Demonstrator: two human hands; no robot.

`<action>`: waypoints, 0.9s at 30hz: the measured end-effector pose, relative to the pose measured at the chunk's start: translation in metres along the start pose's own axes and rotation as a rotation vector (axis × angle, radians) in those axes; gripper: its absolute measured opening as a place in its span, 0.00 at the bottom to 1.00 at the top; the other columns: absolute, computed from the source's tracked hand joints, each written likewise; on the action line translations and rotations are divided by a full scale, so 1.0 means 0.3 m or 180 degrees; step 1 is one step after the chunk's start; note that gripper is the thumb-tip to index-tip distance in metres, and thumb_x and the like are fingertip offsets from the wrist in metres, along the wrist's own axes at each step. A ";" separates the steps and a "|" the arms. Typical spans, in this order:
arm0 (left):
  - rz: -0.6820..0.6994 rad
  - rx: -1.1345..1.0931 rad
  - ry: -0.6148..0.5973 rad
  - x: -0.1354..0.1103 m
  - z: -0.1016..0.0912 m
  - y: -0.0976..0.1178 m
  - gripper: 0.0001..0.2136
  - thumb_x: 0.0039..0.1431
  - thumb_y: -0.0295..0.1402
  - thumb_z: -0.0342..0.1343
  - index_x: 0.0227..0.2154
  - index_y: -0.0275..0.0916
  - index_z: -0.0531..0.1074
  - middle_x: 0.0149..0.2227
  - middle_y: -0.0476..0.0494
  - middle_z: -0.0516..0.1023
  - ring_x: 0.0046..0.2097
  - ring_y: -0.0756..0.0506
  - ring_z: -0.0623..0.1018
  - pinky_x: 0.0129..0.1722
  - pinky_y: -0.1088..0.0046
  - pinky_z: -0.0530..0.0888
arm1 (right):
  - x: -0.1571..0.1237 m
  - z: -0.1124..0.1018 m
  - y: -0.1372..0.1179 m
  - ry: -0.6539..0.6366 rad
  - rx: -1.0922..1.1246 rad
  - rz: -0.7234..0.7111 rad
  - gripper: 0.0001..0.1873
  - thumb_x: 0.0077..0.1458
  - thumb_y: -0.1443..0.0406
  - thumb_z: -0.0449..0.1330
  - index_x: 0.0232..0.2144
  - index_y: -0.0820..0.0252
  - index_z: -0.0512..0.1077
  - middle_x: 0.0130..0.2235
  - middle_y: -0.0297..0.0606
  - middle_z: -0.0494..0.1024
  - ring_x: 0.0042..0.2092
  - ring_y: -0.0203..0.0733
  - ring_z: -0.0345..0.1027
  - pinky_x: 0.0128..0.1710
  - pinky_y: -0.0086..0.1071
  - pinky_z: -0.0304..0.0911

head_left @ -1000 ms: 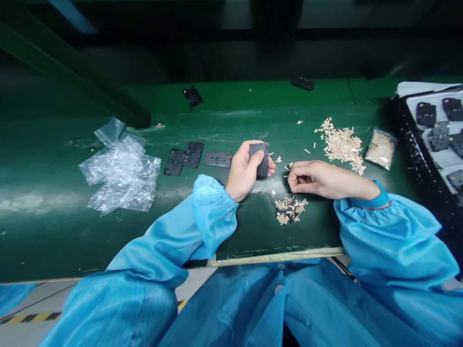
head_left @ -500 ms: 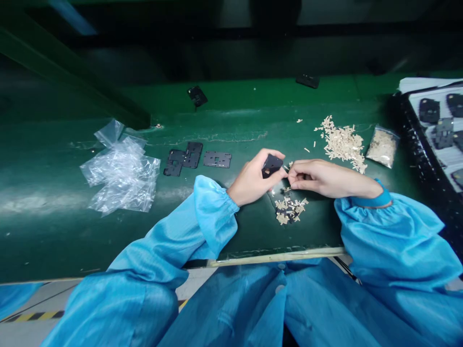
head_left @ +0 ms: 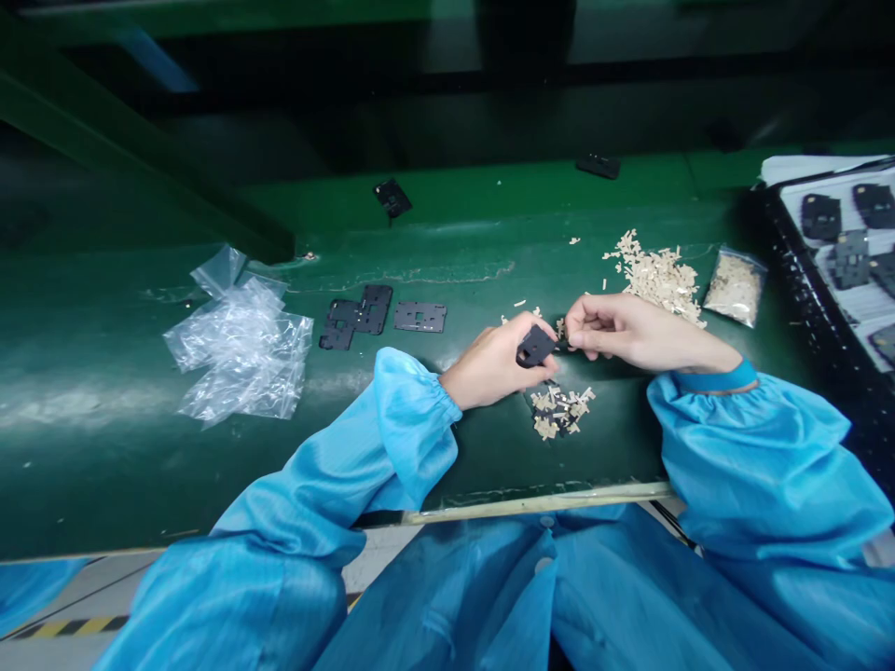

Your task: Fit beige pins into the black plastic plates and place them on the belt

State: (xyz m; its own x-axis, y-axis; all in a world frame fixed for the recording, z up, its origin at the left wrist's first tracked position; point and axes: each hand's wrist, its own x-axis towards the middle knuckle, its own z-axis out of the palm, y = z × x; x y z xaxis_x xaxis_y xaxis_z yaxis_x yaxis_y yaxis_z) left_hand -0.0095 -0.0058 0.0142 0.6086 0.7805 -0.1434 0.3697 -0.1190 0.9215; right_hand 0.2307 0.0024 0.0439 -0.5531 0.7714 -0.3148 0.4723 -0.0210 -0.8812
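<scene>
My left hand (head_left: 489, 363) is shut on a small black plastic plate (head_left: 535, 346), tilted just above the green bench. My right hand (head_left: 629, 334) sits beside that plate, with its thumb and forefinger pinched together. Anything between those fingertips is too small to make out. Under the two hands lies a small heap of beige strips mixed with black bits (head_left: 559, 412). A larger heap of beige strips (head_left: 657, 278) lies just beyond my right hand.
A clear bag of beige strips (head_left: 736, 287) lies to the right, near a black-edged tray of black plates (head_left: 832, 242). Crumpled clear plastic bags (head_left: 238, 340) and flat black plates (head_left: 356, 310) lie left. Other black pieces (head_left: 392, 198) rest on a raised ledge.
My left hand has moved right towards my right hand, turning the black plate flatter. My right hand has drawn slightly back and up. The view has shifted slightly.
</scene>
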 end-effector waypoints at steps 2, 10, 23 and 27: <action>-0.0005 -0.0166 -0.0235 -0.001 -0.004 0.000 0.12 0.56 0.35 0.64 0.42 0.41 0.71 0.31 0.54 0.80 0.23 0.53 0.74 0.28 0.77 0.70 | 0.003 0.004 -0.001 0.0046 0.0171 -0.0010 0.13 0.63 0.54 0.62 0.35 0.57 0.72 0.26 0.31 0.73 0.29 0.37 0.67 0.31 0.31 0.61; 0.0088 -0.0789 -0.0252 0.005 -0.005 -0.021 0.13 0.55 0.34 0.66 0.39 0.39 0.71 0.36 0.48 0.83 0.27 0.53 0.76 0.28 0.78 0.72 | 0.007 0.027 -0.024 0.0263 0.0489 -0.0245 0.13 0.61 0.55 0.65 0.34 0.59 0.73 0.28 0.33 0.73 0.30 0.36 0.65 0.32 0.31 0.62; -0.0595 -0.1728 0.0241 0.017 -0.042 0.021 0.14 0.57 0.34 0.66 0.44 0.36 0.71 0.26 0.54 0.75 0.19 0.58 0.68 0.20 0.82 0.62 | 0.025 0.084 -0.028 0.0997 -0.0450 -0.1239 0.08 0.65 0.60 0.63 0.35 0.57 0.76 0.38 0.40 0.75 0.38 0.42 0.69 0.38 0.35 0.65; -0.0553 -0.1876 0.0469 0.018 -0.031 0.011 0.17 0.53 0.34 0.70 0.42 0.37 0.71 0.30 0.53 0.77 0.20 0.59 0.68 0.19 0.82 0.63 | 0.039 0.102 -0.010 0.1205 -0.0225 -0.1209 0.07 0.64 0.59 0.64 0.37 0.56 0.76 0.38 0.39 0.77 0.38 0.41 0.70 0.38 0.35 0.66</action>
State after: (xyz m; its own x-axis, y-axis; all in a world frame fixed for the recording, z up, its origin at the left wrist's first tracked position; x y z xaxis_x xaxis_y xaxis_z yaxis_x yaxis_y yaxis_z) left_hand -0.0115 0.0039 0.0198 0.4559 0.8393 -0.2962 -0.0201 0.3424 0.9393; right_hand 0.2018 -0.0080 0.0321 -0.4140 0.8919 0.1820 0.3396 0.3368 -0.8782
